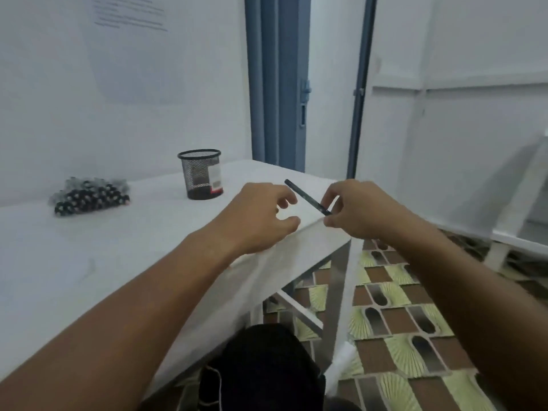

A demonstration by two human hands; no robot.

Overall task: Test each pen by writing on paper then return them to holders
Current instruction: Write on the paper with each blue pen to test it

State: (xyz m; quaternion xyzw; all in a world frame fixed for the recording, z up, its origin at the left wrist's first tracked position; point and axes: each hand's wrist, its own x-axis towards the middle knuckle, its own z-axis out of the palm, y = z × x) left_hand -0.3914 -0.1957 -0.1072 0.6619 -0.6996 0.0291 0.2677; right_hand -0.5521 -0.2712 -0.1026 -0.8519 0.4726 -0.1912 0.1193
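My right hand [358,212] pinches the near end of a black pen [307,197] above the table's right edge; the pen points up and to the left. My left hand [261,216] hovers just left of the pen with fingers loosely curled and nothing in it. A black mesh pen holder [201,173] with a label stands at the back of the white table [124,238]. A pile of several black pens [90,195] lies to the holder's left. A faint white sheet of paper [59,269] lies near the table's left front.
The white wall runs behind the table, with a blue door frame [275,84] at the back. Patterned floor tiles [400,336] lie to the right under the table's metal legs. A white frame [516,209] stands at the far right.
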